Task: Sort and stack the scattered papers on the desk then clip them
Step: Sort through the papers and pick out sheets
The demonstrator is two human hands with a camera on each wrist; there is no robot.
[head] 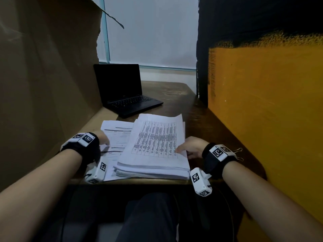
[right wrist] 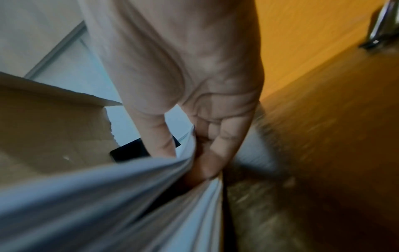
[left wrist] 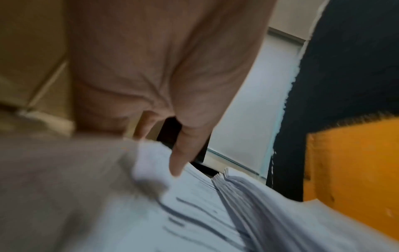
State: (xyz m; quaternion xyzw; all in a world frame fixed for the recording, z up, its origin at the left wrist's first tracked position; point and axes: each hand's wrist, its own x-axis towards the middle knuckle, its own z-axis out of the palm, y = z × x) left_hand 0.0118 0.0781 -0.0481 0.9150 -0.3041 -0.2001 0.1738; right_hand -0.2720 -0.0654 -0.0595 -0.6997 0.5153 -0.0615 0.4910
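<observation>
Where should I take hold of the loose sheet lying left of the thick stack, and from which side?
Take the loose sheet by its free left edge, coming in from the left, where the left hand already rests on it. Its right part runs under the thick stack, whose right edge the right hand grips, so only the left and far edges look free. Slide it out rather than lifting.

The dark wooden desk (head: 176, 95) carried an open black laptop (head: 125, 100) at its far left. Nearer than the laptop lay a thick paper stack (head: 153, 154) overlapping loose sheets (head: 116, 137); binder clips (head: 238, 153) lay right of that stack.
</observation>
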